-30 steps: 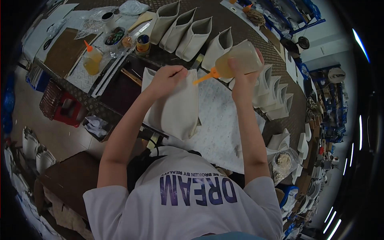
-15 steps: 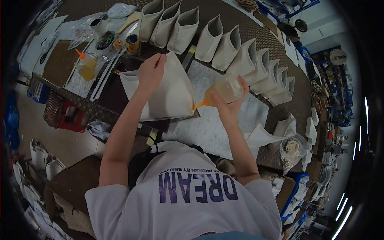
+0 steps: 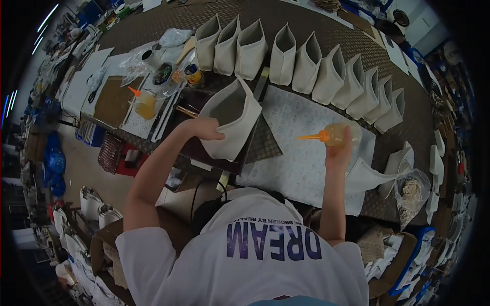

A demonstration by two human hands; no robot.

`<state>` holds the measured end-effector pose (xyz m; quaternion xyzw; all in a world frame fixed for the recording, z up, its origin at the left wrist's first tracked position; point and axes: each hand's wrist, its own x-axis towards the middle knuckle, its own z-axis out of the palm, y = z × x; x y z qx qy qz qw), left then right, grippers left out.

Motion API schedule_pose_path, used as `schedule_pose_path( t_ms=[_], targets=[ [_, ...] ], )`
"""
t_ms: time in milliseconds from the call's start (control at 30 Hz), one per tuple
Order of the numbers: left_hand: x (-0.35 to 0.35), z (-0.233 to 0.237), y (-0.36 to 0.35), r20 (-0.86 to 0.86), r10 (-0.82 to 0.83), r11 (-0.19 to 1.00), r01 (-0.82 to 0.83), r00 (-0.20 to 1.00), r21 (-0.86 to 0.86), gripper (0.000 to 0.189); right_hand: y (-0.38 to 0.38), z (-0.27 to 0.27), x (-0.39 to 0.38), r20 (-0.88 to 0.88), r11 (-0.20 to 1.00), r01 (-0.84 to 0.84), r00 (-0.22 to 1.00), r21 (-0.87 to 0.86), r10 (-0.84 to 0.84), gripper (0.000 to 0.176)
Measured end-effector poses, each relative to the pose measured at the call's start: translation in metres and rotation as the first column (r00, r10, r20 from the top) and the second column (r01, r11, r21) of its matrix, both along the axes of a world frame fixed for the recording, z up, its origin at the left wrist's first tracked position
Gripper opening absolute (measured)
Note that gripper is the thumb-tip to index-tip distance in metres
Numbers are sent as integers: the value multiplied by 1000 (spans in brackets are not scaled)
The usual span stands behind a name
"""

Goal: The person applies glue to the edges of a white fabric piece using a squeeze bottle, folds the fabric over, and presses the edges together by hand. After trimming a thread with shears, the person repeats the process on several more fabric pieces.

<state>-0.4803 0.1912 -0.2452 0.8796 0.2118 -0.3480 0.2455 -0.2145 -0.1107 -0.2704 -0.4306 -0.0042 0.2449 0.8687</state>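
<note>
My left hand (image 3: 203, 128) grips the near rim of an open white paper bag (image 3: 232, 120), which stands tilted with its mouth toward me on the dark mat. My right hand (image 3: 341, 148) holds a clear squeeze bottle of amber glue (image 3: 339, 134) with an orange nozzle pointing left, well to the right of the bag, over the white patterned sheet (image 3: 301, 153).
A row of several upright white bags (image 3: 306, 64) lines the far side of the table. A second glue bottle (image 3: 145, 103), small tins (image 3: 193, 74) and plastic wraps lie far left. Folded white pieces (image 3: 372, 176) and a sack of scraps (image 3: 411, 196) sit at the right.
The bag has been opened up and stood on the mat, my left hand shifting to its rim. My right hand has carried the bottle away to the right.
</note>
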Motion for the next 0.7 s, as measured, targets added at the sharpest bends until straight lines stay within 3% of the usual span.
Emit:
schedule_pose_path(
  t_ms=[100, 133, 167, 233, 267, 300, 367, 400, 500, 533, 633, 667, 700],
  targets=[
    [-9, 16, 3, 244, 461, 886, -427, 853, -181, 56, -7, 23, 1, -9, 995, 66, 998, 71, -65, 43],
    [-12, 19, 1, 302, 617, 784, -536, 727, -313, 52, -11, 29, 2, -5, 993, 92, 996, 79, -92, 43],
    [-16, 20, -1, 296, 734, 658, -530, 612, -536, 53, -14, 35, 4, 1, 989, 119, 993, 87, -119, 43],
    [-27, 18, -2, 164, 911, 310, -368, 378, -877, 57, -19, 39, 6, 11, 982, 163, 986, 99, -165, 43],
    [-35, 4, 3, 136, 948, 234, -341, 288, -910, 46, -20, 41, 6, 13, 978, 179, 983, 106, -181, 43],
    [-36, -8, 2, -6, 977, 34, -185, 215, -982, 43, -21, 42, 7, 17, 975, 193, 980, 113, -197, 43],
    [-41, -23, -3, -320, 935, -344, 173, 151, -923, 40, -19, 40, 7, 12, 973, 196, 980, 120, -199, 44],
    [-39, -11, -15, -436, 869, -493, 334, 233, -804, 38, -17, 40, 6, 11, 973, 194, 980, 123, -197, 45],
    [-39, -49, -7, -339, 894, -447, 616, 292, -648, 38, -7, 47, -1, 35, 979, 173, 983, 108, -178, 45],
    [-42, -60, 2, -218, 934, -355, 672, 283, -649, 38, -4, 48, -2, 45, 978, 184, 981, 99, -189, 45],
    [-52, -42, 1, -373, 922, -355, 615, 106, -704, 37, 11, 53, -6, 78, 978, 190, 977, 91, -197, 45],
    [-51, -32, -2, -432, 895, -407, 604, 113, -685, 42, 14, 55, -8, 90, 979, 183, 978, 88, -191, 45],
    [-47, -11, -12, -412, 906, -382, 600, 94, -703, 46, 19, 57, -9, 100, 980, 177, 978, 85, -185, 45]
  ],
)
